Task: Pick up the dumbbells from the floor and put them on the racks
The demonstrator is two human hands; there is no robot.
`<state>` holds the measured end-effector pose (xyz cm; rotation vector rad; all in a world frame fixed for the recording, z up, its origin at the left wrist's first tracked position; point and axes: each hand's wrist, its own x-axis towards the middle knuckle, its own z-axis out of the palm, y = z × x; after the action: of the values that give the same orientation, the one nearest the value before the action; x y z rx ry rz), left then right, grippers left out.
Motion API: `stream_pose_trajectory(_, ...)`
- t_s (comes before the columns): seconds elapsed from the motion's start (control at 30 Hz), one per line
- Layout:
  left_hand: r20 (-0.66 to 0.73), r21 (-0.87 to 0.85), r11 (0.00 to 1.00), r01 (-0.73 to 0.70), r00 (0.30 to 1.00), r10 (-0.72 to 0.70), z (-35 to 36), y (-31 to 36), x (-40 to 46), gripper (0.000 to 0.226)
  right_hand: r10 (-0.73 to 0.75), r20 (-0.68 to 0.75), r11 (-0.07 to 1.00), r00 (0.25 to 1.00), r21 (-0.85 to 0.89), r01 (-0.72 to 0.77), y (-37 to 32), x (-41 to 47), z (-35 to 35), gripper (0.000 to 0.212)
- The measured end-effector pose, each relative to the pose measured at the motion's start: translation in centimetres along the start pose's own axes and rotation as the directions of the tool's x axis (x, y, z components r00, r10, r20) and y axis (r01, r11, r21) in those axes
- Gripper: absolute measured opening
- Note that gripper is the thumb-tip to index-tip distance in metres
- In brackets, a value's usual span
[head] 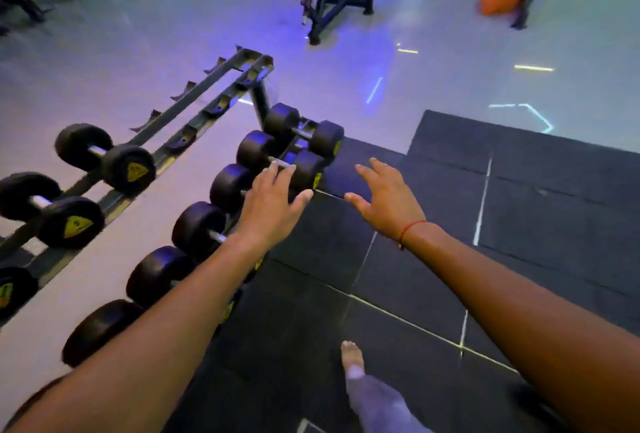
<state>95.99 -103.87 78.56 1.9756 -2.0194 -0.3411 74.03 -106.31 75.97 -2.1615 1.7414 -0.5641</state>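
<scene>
Dumbbells (277, 162) sat in a row on the lower tier of the rack (194, 110), and we use that rack as our landmark. Our left hand (273, 204) reached over the row with fingers straight and loosely spread, holding nothing, its fingertips (275, 166) above the handle of the second dumbbell from the rack's far end. Our right hand (384, 195) hovered just beside the rack over the black floor mats (519, 197), fingers wide apart and empty. Two more dumbbells (104, 159) rested on the rack's upper tier. A bare foot (351, 358) stood on the mats near the rack.
</scene>
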Motion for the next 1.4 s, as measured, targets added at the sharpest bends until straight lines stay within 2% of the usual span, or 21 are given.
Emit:
stream_pose_trajectory(0.2,0.204,-0.045,0.992,-0.119,0.971,0.126,9.1,11.1,-10.2,0.070,0.272,0.012,0.962,0.962,-0.031,-0.271,11.4,-18.3,-3.5,0.064)
stream_pose_trajectory(0.4,0.328,-0.043,0.946,-0.321,0.890,0.317,14.8,23.8,-17.5,0.071,0.495,-0.053,0.867,0.867,-0.032,-0.497,20.2,-34.2,-9.2,0.064)
stream_pose_trajectory(0.67,0.475,-0.155,0.898,-0.412,0.766,0.433,24.8,42.0,-28.7,0.071,0.677,-0.068,0.736,0.733,0.076,-0.673,32.7,-53.4,-15.0,0.064)
stream_pose_trajectory(0.87,0.637,-0.196,0.928,-0.318,0.677,0.367,33.7,51.5,-36.7,0.073,0.757,0.070,0.642,0.649,0.102,-0.760,41.0,-64.6,-15.1,0.064)
stream_pose_trajectory(1.1,0.719,-0.199,0.967,-0.161,0.646,0.256,43.0,56.8,-38.3,0.063,0.787,0.221,0.556,0.576,0.151,-0.818,48.6,-68.0,-12.1,0.061)
stream_pose_trajectory(1.23,0.766,-0.181,0.980,-0.078,0.614,0.190,50.3,57.6,-36.5,0.060,0.795,0.310,0.495,0.522,0.166,-0.853,53.8,-67.1,-7.4,0.058)
stream_pose_trajectory(1.4,0.831,-0.103,0.995,0.014,0.551,0.078,62.7,56.4,-34.5,0.055,0.799,0.478,0.312,0.364,0.188,-0.931,62.2,-66.3,2.6,0.055)
